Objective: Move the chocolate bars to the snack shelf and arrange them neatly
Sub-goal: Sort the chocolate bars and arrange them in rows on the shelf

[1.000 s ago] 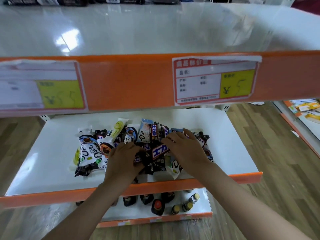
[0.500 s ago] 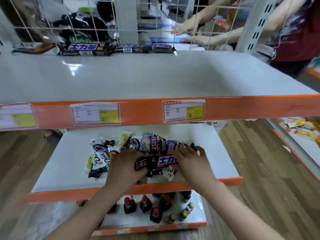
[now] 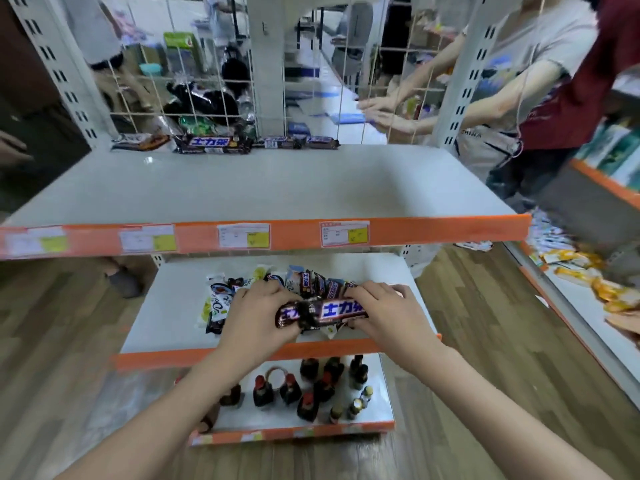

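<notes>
Gleaming brown-wrapped chocolate bars (image 3: 323, 311), blue lettering

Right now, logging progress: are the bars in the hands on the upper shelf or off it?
Off it: both hands grip the bars over the middle shelf.

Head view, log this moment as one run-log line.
left hand: grips Snickers bars | right hand: grips same bars | bars: above middle shelf pile | upper shelf: bar row at back
</notes>
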`<action>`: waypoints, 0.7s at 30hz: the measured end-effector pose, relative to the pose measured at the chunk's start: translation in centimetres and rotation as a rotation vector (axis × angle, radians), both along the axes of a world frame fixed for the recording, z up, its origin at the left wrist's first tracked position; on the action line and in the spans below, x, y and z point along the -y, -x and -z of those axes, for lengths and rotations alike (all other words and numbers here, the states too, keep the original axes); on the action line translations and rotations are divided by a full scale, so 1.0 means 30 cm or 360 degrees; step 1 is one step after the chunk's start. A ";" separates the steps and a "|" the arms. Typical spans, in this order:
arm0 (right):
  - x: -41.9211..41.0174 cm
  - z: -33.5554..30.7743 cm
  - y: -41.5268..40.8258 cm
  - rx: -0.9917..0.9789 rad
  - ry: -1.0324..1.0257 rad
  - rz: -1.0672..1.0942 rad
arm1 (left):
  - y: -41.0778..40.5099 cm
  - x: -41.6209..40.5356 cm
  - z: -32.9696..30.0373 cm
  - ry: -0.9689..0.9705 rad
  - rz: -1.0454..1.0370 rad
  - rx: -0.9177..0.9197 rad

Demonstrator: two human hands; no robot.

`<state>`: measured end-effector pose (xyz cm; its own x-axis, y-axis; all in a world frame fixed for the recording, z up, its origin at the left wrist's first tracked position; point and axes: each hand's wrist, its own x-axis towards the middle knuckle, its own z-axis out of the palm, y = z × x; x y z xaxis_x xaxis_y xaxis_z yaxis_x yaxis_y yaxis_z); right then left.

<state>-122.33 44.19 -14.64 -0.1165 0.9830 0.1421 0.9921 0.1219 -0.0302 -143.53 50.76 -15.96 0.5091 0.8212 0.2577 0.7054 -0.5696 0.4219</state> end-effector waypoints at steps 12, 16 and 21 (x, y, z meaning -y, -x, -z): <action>-0.049 -0.371 0.005 -0.0068 -0.0263 -0.0078 | 0.050 -0.039 -0.334 -0.0313 -0.0012 0.0151; -0.135 -0.458 0.002 -0.0086 -0.0309 -0.0125 | 0.051 -0.130 -0.422 -0.0269 -0.0090 0.0129; -0.249 -0.526 0.007 -0.0080 -0.0347 -0.0148 | 0.049 -0.241 -0.512 -0.0245 -0.0172 0.0140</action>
